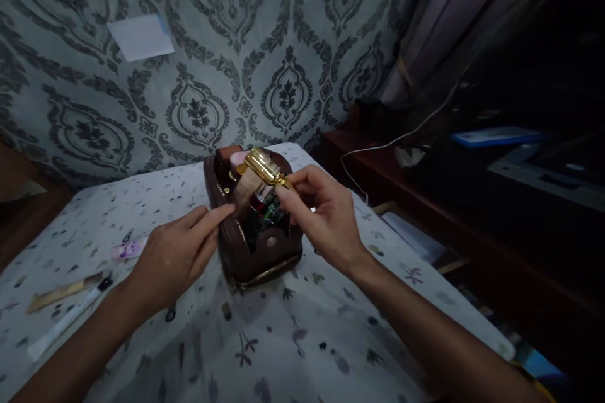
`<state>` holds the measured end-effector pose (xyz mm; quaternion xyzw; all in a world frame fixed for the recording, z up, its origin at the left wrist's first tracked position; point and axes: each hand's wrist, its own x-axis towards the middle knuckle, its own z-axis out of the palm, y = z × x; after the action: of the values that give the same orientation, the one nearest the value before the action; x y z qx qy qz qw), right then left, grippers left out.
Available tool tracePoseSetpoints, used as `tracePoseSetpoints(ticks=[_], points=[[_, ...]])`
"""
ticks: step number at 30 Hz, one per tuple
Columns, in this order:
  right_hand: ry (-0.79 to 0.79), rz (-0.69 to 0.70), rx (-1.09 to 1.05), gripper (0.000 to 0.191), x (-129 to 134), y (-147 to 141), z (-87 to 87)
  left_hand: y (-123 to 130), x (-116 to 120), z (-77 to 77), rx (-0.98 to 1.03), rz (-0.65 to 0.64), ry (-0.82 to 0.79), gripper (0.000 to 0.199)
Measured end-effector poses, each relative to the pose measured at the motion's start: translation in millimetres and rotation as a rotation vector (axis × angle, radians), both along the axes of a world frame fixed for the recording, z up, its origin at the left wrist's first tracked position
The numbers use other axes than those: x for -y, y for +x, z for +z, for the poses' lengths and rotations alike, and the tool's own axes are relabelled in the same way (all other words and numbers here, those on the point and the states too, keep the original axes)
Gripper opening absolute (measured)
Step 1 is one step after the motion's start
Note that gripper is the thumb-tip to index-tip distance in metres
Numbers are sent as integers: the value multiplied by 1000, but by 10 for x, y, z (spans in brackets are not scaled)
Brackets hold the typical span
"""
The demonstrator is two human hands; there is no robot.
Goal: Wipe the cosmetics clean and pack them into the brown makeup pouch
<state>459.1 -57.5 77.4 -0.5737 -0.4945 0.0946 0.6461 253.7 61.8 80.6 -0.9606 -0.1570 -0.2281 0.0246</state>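
Observation:
A dark brown bag (265, 266) lies unzipped on the patterned white cloth, with bottles, tubes and a pink item crowded inside. Over its opening, my right hand (324, 211) pinches the end of a shiny gold item (263, 165) between thumb and fingers. My left hand (177, 252) is at the bag's left edge, its index finger reaching to the rim by a beige tube (246, 187); the other fingers are partly curled, and nothing shows held in them.
On the cloth (265, 340) at the left are a pink tube (130, 248), a wooden-handled brush (66, 291) and a white brush (70, 318). Patterned wallpaper rises behind. A dark red ledge (425, 201) with a white cable (401, 136) runs along the right.

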Motion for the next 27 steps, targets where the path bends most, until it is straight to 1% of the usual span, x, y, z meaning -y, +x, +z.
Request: tracePoseSetpoints(ticks=[3,6,10,14,19,23,27], points=[[-36,-41,166,13,-116,133,62,-17,-23,-58,40,-34,13,38],[-99,-65,366,11,-298,206,194,-23,-17,-73,75,-64,6,36],[-270,-34,681,12,-594,215,403,-11,-16,-85,100,-77,-23,35],[-421,10,936,18,-867,163,546,-20,-41,-129,113,-83,-68,37],[-534,51,1091,22,-1111,123,631,-10,-48,-138,112,-82,-89,38],[-576,128,1156,28,-1263,138,631,4,-37,-123,130,-107,-80,39],[-619,184,1183,29,-1360,121,633,1,-32,-135,138,-86,-86,40]])
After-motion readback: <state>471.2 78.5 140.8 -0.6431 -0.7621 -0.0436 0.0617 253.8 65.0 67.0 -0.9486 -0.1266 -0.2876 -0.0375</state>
